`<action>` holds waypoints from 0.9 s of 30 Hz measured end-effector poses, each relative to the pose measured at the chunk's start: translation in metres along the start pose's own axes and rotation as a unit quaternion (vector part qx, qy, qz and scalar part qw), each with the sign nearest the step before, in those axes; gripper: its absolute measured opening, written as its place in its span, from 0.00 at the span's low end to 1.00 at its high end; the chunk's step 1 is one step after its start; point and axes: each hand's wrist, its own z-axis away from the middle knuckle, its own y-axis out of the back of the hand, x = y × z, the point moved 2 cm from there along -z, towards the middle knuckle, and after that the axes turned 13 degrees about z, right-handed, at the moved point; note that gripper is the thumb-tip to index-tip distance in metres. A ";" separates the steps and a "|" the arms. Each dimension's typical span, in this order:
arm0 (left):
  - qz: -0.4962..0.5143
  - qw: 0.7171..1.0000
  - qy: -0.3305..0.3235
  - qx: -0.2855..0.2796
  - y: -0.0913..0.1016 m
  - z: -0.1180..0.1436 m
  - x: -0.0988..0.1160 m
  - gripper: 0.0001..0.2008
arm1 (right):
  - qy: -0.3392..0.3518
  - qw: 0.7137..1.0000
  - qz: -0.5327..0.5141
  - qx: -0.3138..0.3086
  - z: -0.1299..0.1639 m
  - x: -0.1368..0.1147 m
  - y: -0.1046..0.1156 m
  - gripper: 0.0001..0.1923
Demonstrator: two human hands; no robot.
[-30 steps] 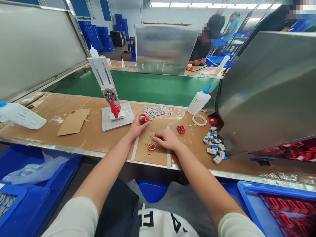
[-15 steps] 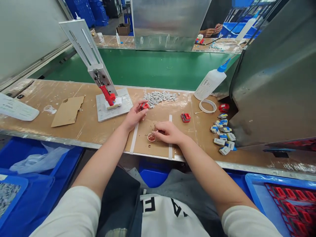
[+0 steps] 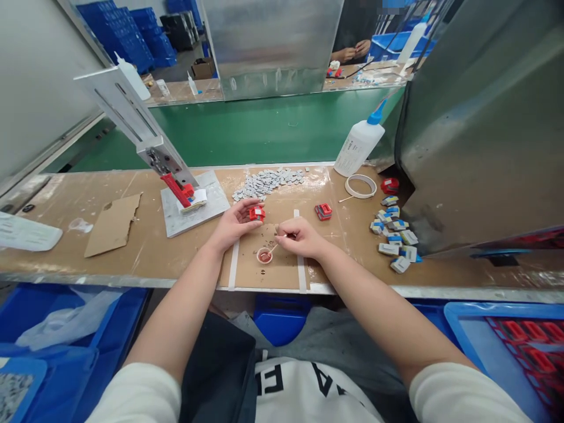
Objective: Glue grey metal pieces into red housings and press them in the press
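My left hand [image 3: 234, 226] is closed on a small red and grey plastic part [image 3: 257, 213], which it holds between thumb and fingers just above the table. My right hand [image 3: 303, 237] pinches a thin stick [image 3: 274, 247], and the stick's lower end reaches into a small round cup [image 3: 265, 255] of reddish-brown liquid. The stick's tip is too small to make out. A second red and grey part [image 3: 323, 212] lies beyond my right hand. Past my left hand spreads a heap of small grey pieces [image 3: 268, 183].
A metal stand with a red-handled clamp [image 3: 178, 189] is at left, beside torn cardboard [image 3: 113, 226]. At right are a white bottle [image 3: 359, 147], a tape roll [image 3: 361, 186] and several small blue-and-white blocks [image 3: 395, 237]. A co-worker's hands [image 3: 355, 51] show across the green belt [image 3: 264, 129].
The view has shifted. The red part in my left hand has turned and shows more fully. My right hand has drawn back from the cup, so the stick is now visible.
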 end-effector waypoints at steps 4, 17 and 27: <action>-0.021 1.000 0.006 0.015 0.000 -0.002 0.001 0.28 | 0.000 1.000 -0.010 -0.007 -0.002 -0.002 0.000 0.22; -0.113 0.985 -0.101 0.081 0.003 -0.002 -0.008 0.30 | -0.076 0.971 -0.141 0.178 -0.003 0.010 0.005 0.26; -0.226 0.968 -0.111 0.009 -0.004 -0.001 -0.007 0.27 | -0.149 0.945 0.009 0.291 -0.010 0.007 0.009 0.27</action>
